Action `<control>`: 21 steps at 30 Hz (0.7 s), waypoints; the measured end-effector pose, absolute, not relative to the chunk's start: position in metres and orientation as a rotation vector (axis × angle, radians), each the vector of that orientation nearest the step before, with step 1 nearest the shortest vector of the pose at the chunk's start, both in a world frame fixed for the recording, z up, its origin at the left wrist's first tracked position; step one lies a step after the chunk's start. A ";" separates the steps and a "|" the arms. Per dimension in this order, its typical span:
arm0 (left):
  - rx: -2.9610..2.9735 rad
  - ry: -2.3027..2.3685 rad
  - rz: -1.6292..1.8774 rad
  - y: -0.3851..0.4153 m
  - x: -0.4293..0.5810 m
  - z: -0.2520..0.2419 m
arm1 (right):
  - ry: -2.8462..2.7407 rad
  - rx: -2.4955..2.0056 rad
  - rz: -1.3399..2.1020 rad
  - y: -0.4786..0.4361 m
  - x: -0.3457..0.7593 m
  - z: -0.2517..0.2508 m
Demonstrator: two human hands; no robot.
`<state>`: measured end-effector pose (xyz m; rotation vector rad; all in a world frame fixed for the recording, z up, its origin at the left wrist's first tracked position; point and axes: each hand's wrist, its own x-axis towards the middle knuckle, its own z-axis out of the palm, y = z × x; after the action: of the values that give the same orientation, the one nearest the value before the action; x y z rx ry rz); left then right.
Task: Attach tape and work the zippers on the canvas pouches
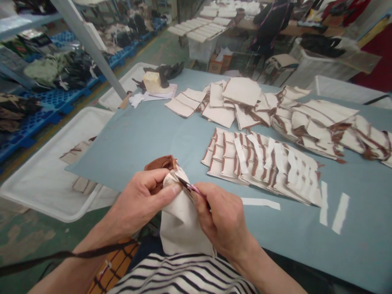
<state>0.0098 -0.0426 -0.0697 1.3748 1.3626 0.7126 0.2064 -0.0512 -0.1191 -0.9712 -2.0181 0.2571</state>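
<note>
My left hand (pixel 143 200) grips a cream fabric piece with brown trim (pixel 179 220) near its top, thumb pressed on the cloth. My right hand (pixel 219 220) is closed on a small pink-handled tool (pixel 192 188), its tip against the seam of the same piece. The cloth hangs down toward my striped shirt, at the near edge of the blue table (pixel 147 134). Just beyond lies a fanned row of similar cream and brown pieces (pixel 263 163) with white strips laid across them.
Loose white strips (pixel 339 212) lie on the table at right. More piles of cream pieces (pixel 306 118) cover the far side. White trays (pixel 39 179) stand on the floor at left, beside a slanted metal post (pixel 92 45). Bins and shelving fill the background.
</note>
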 end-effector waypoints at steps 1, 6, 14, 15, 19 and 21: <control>1.376 1.367 0.714 -0.042 0.011 -0.071 | -1.999 -0.993 0.278 -0.052 0.206 -0.119; 1.419 1.386 0.717 -0.043 0.012 -0.080 | -1.981 -1.002 0.290 -0.052 0.205 -0.124; 1.521 1.419 0.785 -0.050 0.016 -0.088 | -2.038 -0.859 0.179 -0.041 0.209 -0.135; 1.541 1.411 0.795 -0.050 0.016 -0.087 | -2.030 -0.844 0.188 -0.040 0.209 -0.139; 1.569 1.414 0.840 -0.053 0.024 -0.089 | -1.997 -0.812 0.200 -0.038 0.203 -0.145; 1.548 1.322 0.796 -0.058 0.034 -0.098 | -1.988 -0.806 0.173 -0.037 0.196 -0.138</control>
<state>0.0342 -0.0580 -0.0975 1.5485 1.3222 0.7959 0.1963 -0.0369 -0.1376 -0.8062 -1.9881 0.1733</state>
